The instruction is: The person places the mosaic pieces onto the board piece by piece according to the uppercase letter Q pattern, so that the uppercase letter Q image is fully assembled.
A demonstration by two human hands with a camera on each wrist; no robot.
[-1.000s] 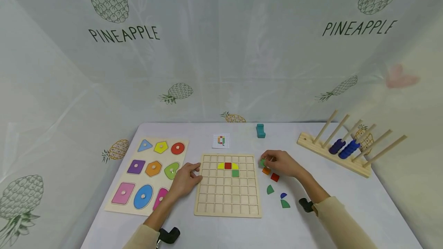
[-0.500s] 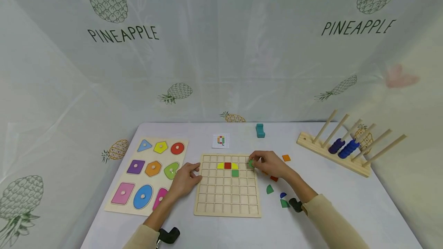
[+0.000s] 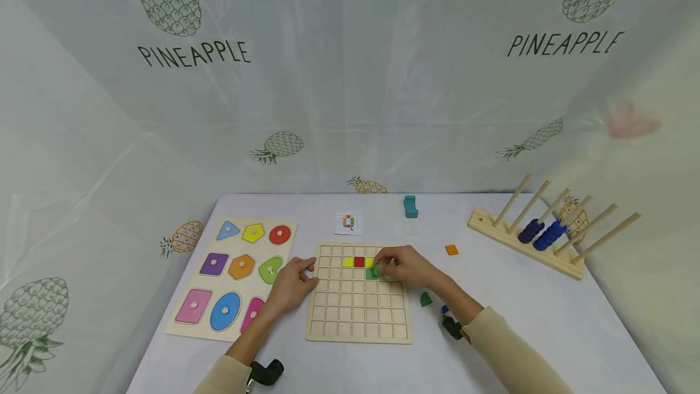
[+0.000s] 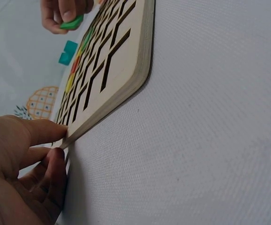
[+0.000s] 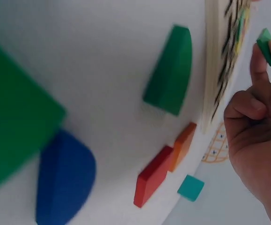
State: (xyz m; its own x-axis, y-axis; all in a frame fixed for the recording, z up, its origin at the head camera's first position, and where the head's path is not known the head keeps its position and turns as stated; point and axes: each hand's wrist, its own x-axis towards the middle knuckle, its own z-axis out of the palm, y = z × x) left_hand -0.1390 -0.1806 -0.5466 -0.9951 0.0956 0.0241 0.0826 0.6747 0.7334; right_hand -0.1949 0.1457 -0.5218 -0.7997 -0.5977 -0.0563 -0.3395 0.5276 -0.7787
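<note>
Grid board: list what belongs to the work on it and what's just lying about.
In the job, it seems: grid board; pieces set in it; green piece pinched by the right hand; pattern card; orange piece; red piece; blue piece; green quarter-round.

Apparently just lying about: shape puzzle; peg stand with blue beads; teal block.

From the centre of the grid board, the card lies at twelve o'clock, the block at one, the knob puzzle at nine (left hand between, touching the board's edge). A loose tile lies just past two, the peg rack farther out, a loose piece at three. Tiles sit in the board toward twelve; the right hand is over it at two.
</note>
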